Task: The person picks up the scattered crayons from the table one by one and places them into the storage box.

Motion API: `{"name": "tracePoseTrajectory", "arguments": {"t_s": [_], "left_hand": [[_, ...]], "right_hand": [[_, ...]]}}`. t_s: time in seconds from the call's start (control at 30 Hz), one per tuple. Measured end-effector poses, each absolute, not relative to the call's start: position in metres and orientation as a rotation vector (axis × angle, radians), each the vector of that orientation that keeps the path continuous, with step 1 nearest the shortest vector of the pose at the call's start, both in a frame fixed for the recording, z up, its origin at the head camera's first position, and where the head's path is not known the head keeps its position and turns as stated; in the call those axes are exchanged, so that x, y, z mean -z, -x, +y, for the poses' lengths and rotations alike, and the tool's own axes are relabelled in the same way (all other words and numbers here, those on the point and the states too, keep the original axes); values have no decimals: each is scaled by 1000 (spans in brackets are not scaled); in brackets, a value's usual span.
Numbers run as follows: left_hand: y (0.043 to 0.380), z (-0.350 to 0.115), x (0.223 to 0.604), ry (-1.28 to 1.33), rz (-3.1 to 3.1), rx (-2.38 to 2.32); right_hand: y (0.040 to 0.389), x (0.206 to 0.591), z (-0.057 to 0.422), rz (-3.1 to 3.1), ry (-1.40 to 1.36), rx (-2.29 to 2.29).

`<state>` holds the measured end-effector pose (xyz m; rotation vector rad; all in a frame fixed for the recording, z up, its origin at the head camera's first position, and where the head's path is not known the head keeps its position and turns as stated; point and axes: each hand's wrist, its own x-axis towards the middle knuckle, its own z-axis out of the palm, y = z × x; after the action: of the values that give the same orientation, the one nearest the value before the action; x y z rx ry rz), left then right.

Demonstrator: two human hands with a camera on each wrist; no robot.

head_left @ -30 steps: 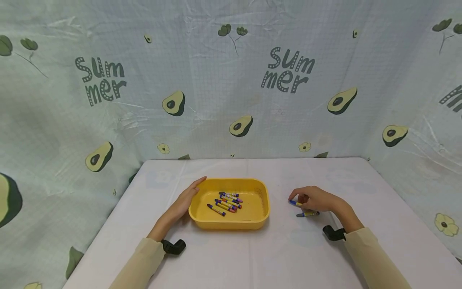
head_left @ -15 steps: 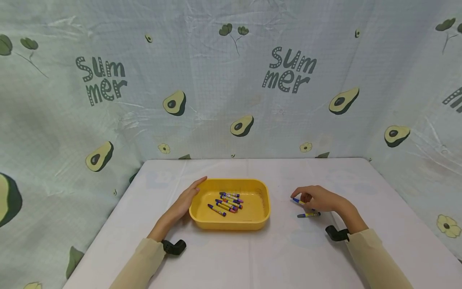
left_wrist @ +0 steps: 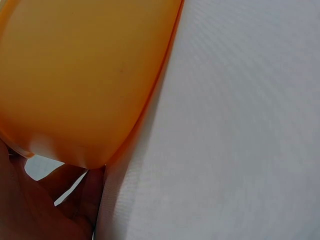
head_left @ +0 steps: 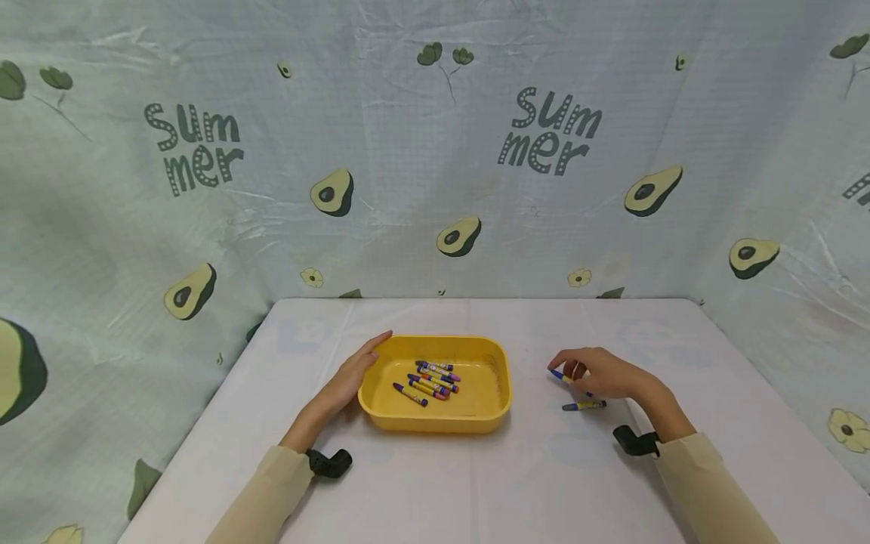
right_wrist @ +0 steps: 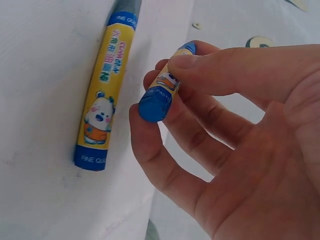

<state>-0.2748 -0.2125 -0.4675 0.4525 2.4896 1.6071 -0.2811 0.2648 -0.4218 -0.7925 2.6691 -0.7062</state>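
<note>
My right hand (head_left: 601, 372) pinches a blue oil pastel (right_wrist: 161, 92) between thumb and fingers, just above the table right of the tray. In the right wrist view its blunt blue end faces the camera. Close by, a grey oil pastel (right_wrist: 104, 92) in a yellow and blue wrapper lies on the table. A yellow tray (head_left: 476, 423) stands mid-table. Along its left side rests my left hand (head_left: 345, 383), fingers extended and touching the rim and outer wall. In the left wrist view, part of that hand (left_wrist: 45, 210) is cut off by the frame edge.
Several oil pastels (head_left: 433, 381) lie loose inside the tray, mostly left of its middle. White cloth covers the table (head_left: 421, 483). A printed avocado curtain (head_left: 394, 151) hangs behind and at both sides.
My right hand has shifted slightly right, and the blue pastel in its fingers has become more tilted, clear of the grey one. The left hand and tray look unmoved.
</note>
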Motion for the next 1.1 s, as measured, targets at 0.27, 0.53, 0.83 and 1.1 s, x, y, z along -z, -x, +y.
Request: {"name": "tracePoseTrajectory", "arguments": {"t_s": [0.27,0.53,0.83,1.1], "left_hand": [[276,-211,467,-457,2491,-1602],[276,-211,467,-443,2498,-1594],[275,-212,467,-441,2481,-1614],[274,-210,465,-419,2479,-1609]], "right_hand": [[285,414,261,2681,824,693],[291,402,250,2654,882,685],[298,388,234,2620,920,683],[301,382,222,2602,936,674]]}}
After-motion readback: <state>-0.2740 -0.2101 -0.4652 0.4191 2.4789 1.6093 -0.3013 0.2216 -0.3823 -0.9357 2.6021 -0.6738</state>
